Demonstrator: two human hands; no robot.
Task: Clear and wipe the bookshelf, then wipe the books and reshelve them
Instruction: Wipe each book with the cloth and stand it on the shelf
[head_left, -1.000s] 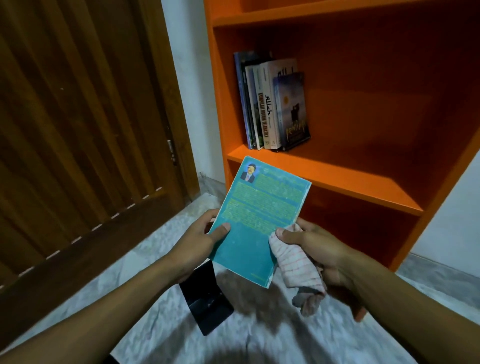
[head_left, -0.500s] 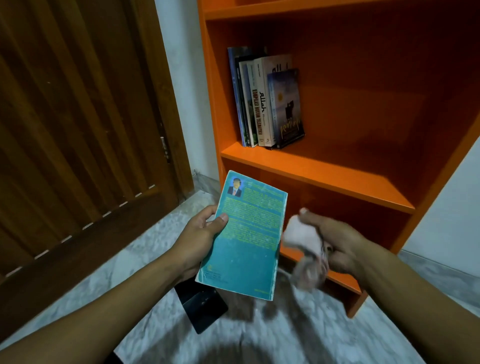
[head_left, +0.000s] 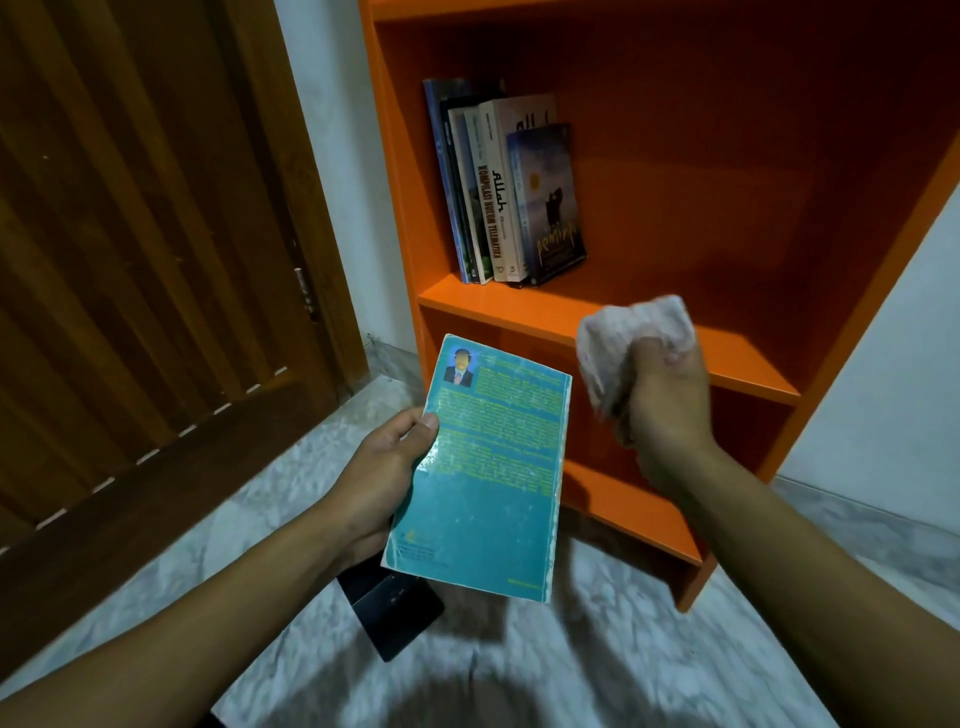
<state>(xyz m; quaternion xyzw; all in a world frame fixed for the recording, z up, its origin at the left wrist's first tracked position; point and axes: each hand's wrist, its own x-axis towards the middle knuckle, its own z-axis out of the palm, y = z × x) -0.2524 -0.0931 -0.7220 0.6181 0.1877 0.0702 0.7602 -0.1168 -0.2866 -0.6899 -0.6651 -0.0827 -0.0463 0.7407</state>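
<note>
A teal paperback (head_left: 485, 475) is lying back cover up in the left hand (head_left: 375, 478), its small portrait photo and yellow print facing the camera. The thumb is pressing flat on the cover near the book's left edge, while the other fingers are curling under the book out of sight, so the book is being gripped between thumb and hidden fingers. It is hanging above the marble floor (head_left: 597, 654), in front of the lower part of the orange bookshelf (head_left: 810, 218) and not touching it.

Just to the right of that thumb, across the width of the cover, the right hand (head_left: 665, 410) is closing into a fist around a bunched pale cloth (head_left: 631, 338). The cloth is bulging out above the curled fingers and is standing apart from the book, beside its upper right corner.

Beyond both hands, a row of shelved books (head_left: 506, 187) is standing upright against the left wall of the bookshelf's middle compartment, the outermost one leaning slightly with its cover showing. Below the left wrist, a dark flat object (head_left: 395, 608) is lying on the floor, partly hidden by the paperback. Left of the left hand, a brown wooden door (head_left: 135, 249) is filling the view.
</note>
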